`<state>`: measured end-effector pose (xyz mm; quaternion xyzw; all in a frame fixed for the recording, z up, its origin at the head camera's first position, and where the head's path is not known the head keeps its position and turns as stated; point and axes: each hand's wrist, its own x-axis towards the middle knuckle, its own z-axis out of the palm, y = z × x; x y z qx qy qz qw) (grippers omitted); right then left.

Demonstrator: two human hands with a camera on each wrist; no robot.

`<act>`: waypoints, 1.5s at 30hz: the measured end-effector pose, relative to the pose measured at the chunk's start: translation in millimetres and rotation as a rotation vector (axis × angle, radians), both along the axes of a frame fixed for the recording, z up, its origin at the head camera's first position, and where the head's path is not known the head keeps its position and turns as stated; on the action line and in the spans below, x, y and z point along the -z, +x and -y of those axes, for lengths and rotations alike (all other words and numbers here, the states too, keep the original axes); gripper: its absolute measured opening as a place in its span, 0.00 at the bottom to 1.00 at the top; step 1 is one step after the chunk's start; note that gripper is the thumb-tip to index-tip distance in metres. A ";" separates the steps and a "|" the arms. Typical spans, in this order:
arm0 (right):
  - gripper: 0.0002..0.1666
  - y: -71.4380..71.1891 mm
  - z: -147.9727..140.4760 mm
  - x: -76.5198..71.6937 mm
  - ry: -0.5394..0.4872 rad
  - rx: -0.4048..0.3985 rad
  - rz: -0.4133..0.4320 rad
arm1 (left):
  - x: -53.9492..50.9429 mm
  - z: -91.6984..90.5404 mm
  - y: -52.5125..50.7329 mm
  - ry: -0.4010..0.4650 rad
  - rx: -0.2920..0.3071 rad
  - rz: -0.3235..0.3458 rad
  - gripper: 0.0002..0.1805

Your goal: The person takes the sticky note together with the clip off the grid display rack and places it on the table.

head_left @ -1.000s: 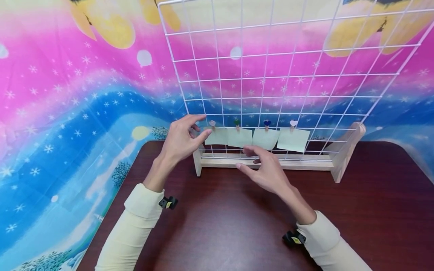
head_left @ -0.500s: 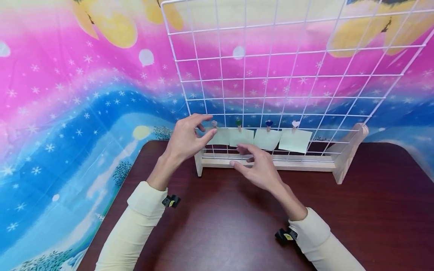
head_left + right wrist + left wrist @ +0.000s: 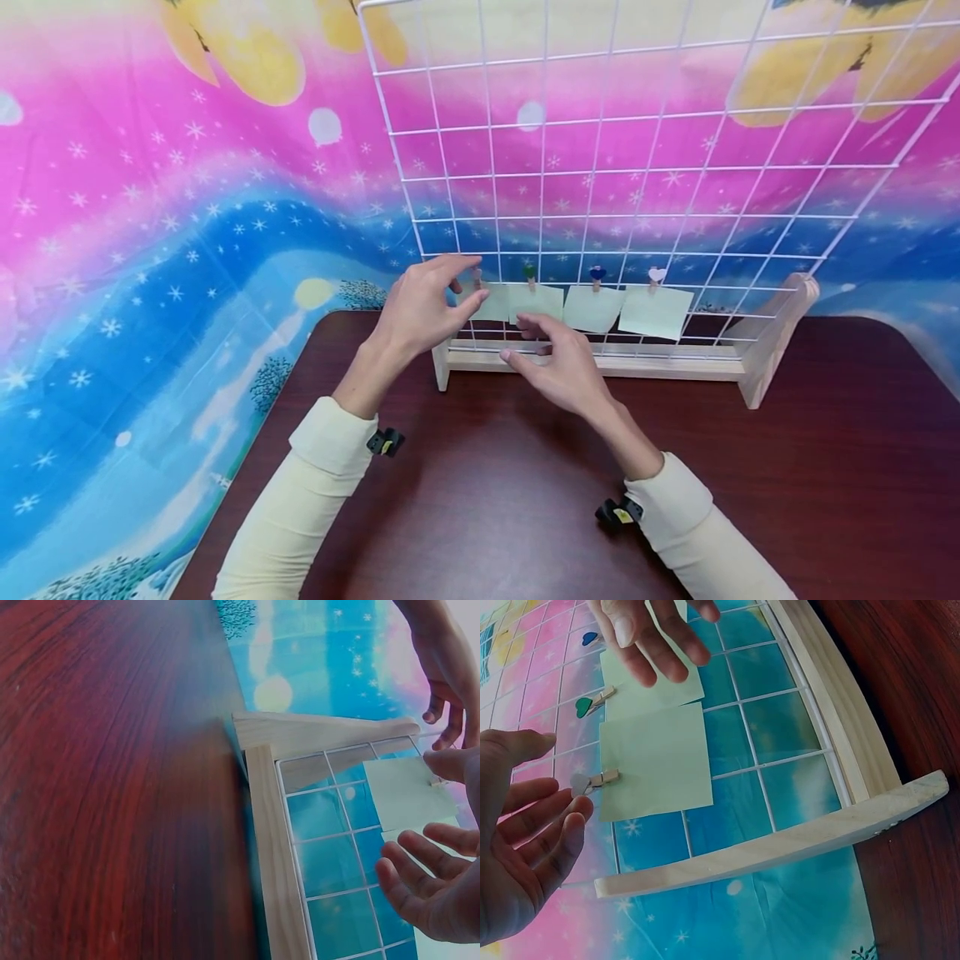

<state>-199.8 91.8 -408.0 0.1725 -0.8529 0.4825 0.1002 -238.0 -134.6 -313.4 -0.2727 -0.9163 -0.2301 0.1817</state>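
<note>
- At the centre of the head view, four pale green notes hang in a row low on the white wire grid (image 3: 542, 217): the leftmost note (image 3: 660, 761), second note (image 3: 536, 305), third note (image 3: 592, 308) and fourth note (image 3: 656, 312).
- Along their top edges sits one clip each: the leftmost clip (image 3: 596, 780), green-heart clip (image 3: 530, 272), blue-heart clip (image 3: 597, 273) and far-right clip (image 3: 657, 276). Judging by these, all four notes are fastened.
- Left of centre, the left hand (image 3: 423, 304) has thumb and fingers parted about the leftmost clip, pinching nothing; whether a fingertip grazes the heart cannot be told.
- Just below centre, the right hand (image 3: 562, 367) hovers by the second note, fingers spread and loosely bent, holding nothing.
- Across the row, no note looks unclipped; any work left seems to lie at the leftmost clip, but whether to adjust or remove it is unclear.
</note>
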 end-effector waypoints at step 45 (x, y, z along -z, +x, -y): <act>0.23 -21.2 23.8 13.0 -0.177 0.076 0.019 | 3.7 -10.5 -14.3 -0.099 -0.032 -0.164 0.13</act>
